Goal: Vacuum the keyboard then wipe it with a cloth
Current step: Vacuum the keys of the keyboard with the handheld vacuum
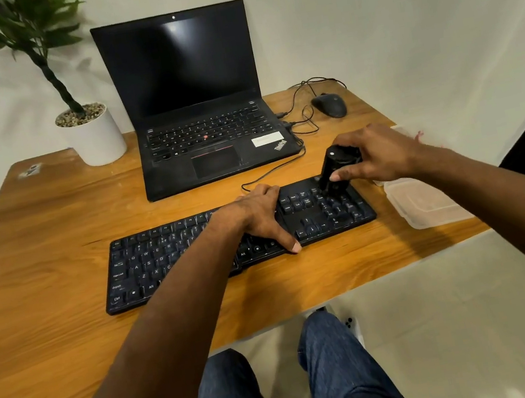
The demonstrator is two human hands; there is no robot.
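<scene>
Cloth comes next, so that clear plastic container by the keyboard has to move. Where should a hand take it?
Grip the clear container by its raised rim, coming from above on the near-right side. It lies flat and low at the table's right edge, and the right hand with the vacuum crowds its far-left side.

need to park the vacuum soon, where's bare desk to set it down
Bare wood lies left of the laptop, between plant pot and keyboard, and along the near edge. Crowded: right side, with mouse, cables and plastic container.
</scene>
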